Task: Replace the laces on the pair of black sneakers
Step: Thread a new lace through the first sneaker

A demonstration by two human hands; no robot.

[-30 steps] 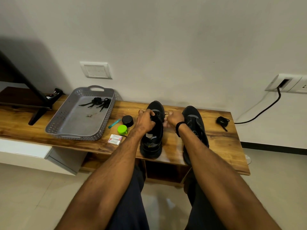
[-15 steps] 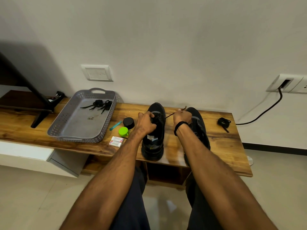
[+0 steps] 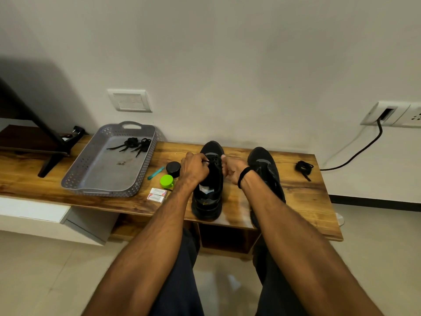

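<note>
a person works at a wooden bench (image 3: 307, 201), both hands bent over the lacing of the left sneaker (image 3: 208, 197), which stands toe to the wall near the bench's front edge. the right sneaker (image 3: 262, 160) sits just beside it, partly hidden by the forearm. the left hand (image 3: 194, 168) is curled tight, a strand of the lace (image 3: 206, 161) looped across a finger at the upper eyelets. the right hand (image 3: 230, 169) is curled at the opposite side of the tongue and appears to pinch the other end, though the black-on-black detail is too fine to be sure. two bundled laces (image 3: 134, 143) lie in the far corner of a grey tray (image 3: 109, 192) to the left, and a coiled lace (image 3: 304, 167) rests on the bench well apart to the right; which are old and which new cannot be told.

the step looks to be drawing the lace through the eyelets. doing it well calls for bracing the shoe with one hand while the other draws, pulling both ends evenly so their lengths match, laying the lace untwisted at each crossing, and seating each row snug before moving up. the black tin (image 3: 173, 168) and green cap (image 3: 167, 180) near the left wrist are close enough for a wide pull to knock them.
</note>
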